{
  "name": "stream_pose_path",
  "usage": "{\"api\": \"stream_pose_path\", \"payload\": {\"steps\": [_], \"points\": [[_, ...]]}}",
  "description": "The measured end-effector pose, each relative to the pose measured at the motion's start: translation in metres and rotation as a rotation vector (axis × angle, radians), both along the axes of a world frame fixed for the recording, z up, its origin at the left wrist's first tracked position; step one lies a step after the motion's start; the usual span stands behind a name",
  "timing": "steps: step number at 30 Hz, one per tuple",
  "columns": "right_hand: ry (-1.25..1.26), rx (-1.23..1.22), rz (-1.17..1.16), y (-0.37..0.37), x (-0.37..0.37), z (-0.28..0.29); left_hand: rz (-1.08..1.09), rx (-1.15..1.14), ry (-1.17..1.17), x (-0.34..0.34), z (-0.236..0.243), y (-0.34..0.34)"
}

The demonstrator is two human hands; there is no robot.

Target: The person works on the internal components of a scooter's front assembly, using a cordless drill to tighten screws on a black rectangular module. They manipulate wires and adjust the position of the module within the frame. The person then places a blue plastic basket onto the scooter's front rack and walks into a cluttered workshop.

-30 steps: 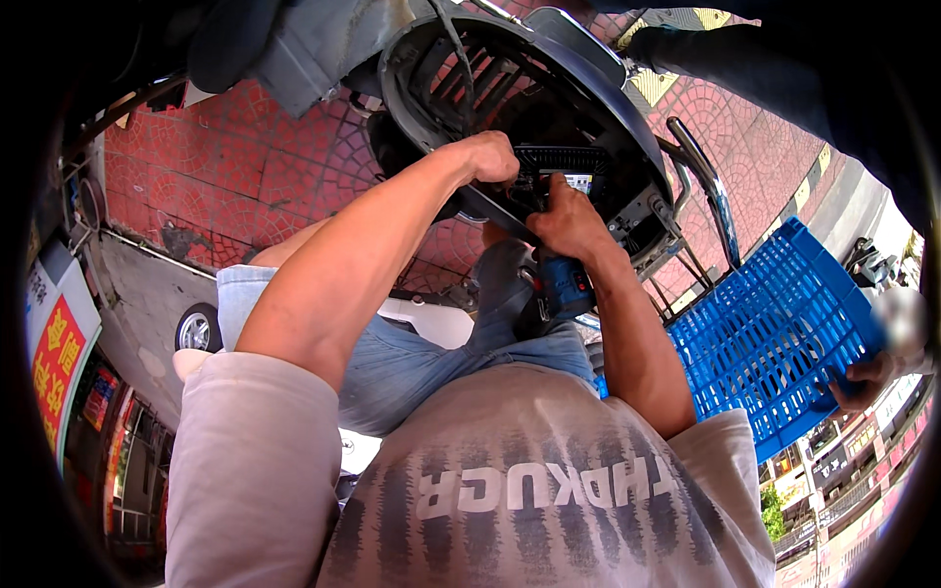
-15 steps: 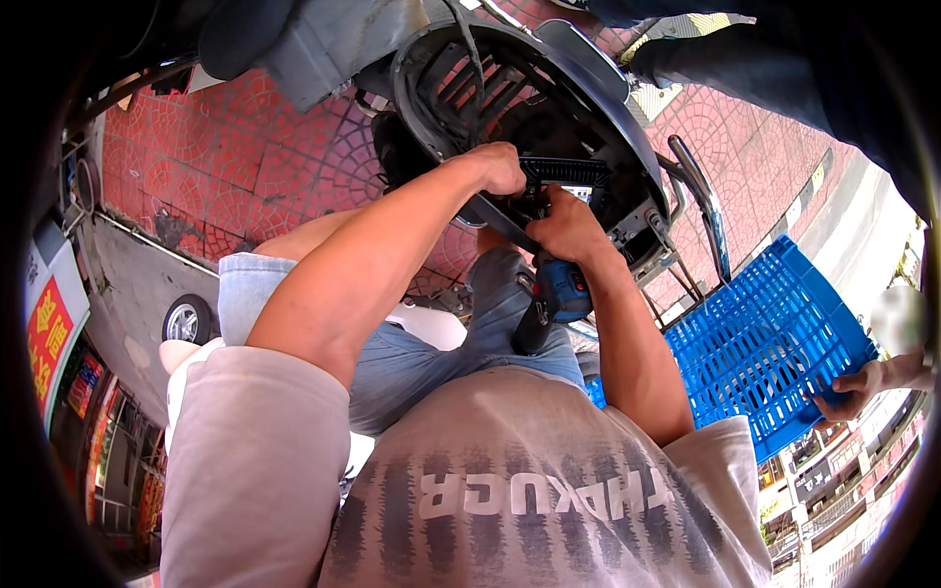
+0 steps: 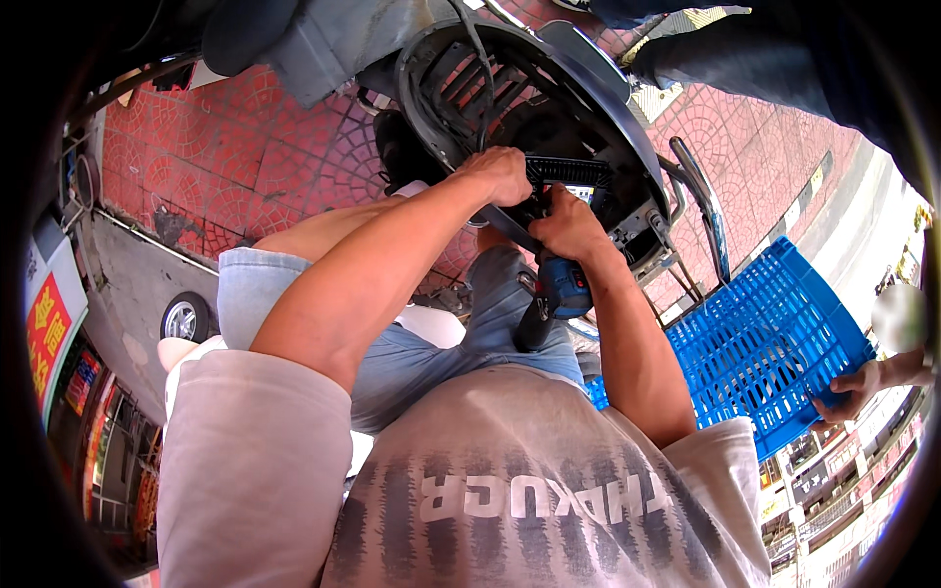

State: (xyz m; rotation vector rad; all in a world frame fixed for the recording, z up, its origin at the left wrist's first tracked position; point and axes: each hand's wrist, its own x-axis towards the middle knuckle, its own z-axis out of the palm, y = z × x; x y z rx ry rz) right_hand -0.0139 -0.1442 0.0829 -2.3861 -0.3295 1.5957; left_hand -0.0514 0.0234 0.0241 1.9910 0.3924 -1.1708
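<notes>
Grips the blue-and-black drill (image 3: 563,285) in the right hand (image 3: 571,225), over the jeans (image 3: 490,312) and at the near side of the dark oval shell (image 3: 621,122). Reaches with the left hand (image 3: 503,175), curled, beside the ribbed black part (image 3: 570,172), close to the right hand; cannot tell what, if anything, inside that curl.
</notes>
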Motion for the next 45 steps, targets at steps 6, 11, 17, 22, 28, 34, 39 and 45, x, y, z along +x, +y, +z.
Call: {"api": "stream_pose_path", "payload": {"steps": [6, 11, 17, 22, 28, 34, 39, 45], "points": [[-0.013, 0.021, -0.010, -0.004, -0.001, 0.004, -0.034, -0.055, 0.039, 0.005, 0.000, 0.002], [-0.009, 0.016, -0.020, -0.005, -0.001, 0.006, -0.042, -0.105, 0.044, 0.004, -0.021, 0.000], [0.027, 0.043, -0.067, -0.009, 0.002, 0.009, -0.042, -0.082, 0.037, 0.002, -0.030, -0.004], [0.147, 0.165, -0.167, -0.029, 0.003, 0.001, -0.034, -0.070, 0.041, 0.003, -0.025, -0.003], [0.337, 0.153, -0.372, -0.038, 0.008, 0.013, -0.043, -0.074, 0.025, 0.004, -0.025, -0.003], [0.274, 0.076, -0.828, -0.044, 0.003, 0.021, -0.062, -0.128, 0.073, 0.007, -0.026, -0.001], [0.281, 0.089, -1.110, -0.057, -0.007, 0.076, -0.033, -0.109, 0.098, 0.003, -0.038, -0.005], [0.609, 0.494, -1.327, -0.120, -0.063, 0.098, -0.045, -0.157, 0.133, 0.008, -0.037, -0.002]]}}
